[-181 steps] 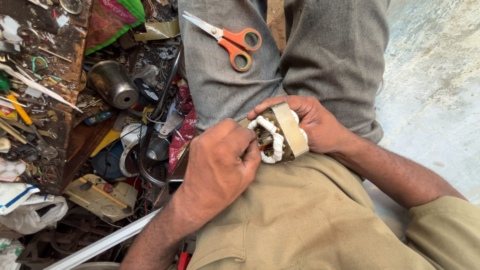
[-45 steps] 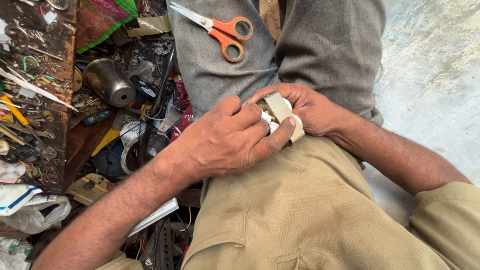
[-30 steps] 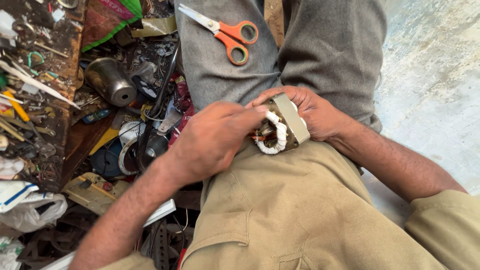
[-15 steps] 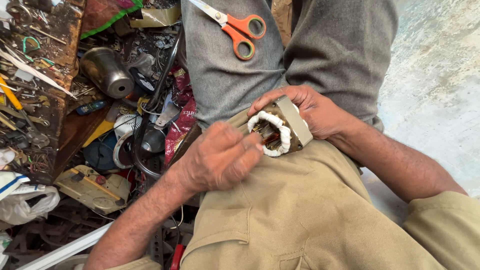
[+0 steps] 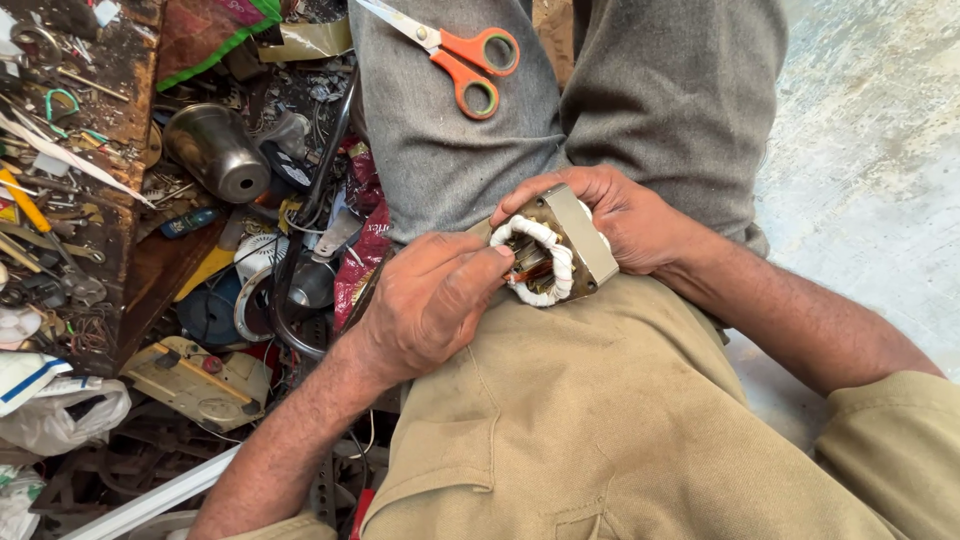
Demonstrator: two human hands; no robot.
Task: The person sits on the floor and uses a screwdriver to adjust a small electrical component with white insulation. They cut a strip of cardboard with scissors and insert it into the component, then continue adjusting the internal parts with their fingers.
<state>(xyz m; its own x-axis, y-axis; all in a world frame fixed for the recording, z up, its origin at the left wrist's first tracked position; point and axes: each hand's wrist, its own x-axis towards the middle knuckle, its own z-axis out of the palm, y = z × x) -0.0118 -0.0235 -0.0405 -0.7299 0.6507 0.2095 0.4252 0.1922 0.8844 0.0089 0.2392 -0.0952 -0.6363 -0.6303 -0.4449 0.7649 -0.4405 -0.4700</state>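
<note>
Nearest the camera lies the person's khaki trouser leg (image 5: 620,430), filling the lower frame. On it rests the left hand (image 5: 430,300), fingers curled, its fingertips (image 5: 497,262) pressed into the opening of a small motor stator (image 5: 555,248), a squarish metal block with white-wrapped windings around its rim and copper showing inside. Whether the left hand pinches anything between its fingers cannot be told (the tips are buried among the windings). The right hand (image 5: 625,215) wraps around the stator from the far side, gripping it firmly and holding it tilted just above the thigh, near the middle of the view.

Beyond the hands is a grey trouser leg (image 5: 450,150), with orange-handled scissors (image 5: 455,50) lying closed upon it. To the left spreads a cluttered heap: a round metal cup (image 5: 215,152) on its side, a red wrapper (image 5: 360,240), a yellowish plate (image 5: 195,380), and a dark wooden board (image 5: 90,130) strewn with small tools. Bare concrete floor (image 5: 870,160) shows at right.
</note>
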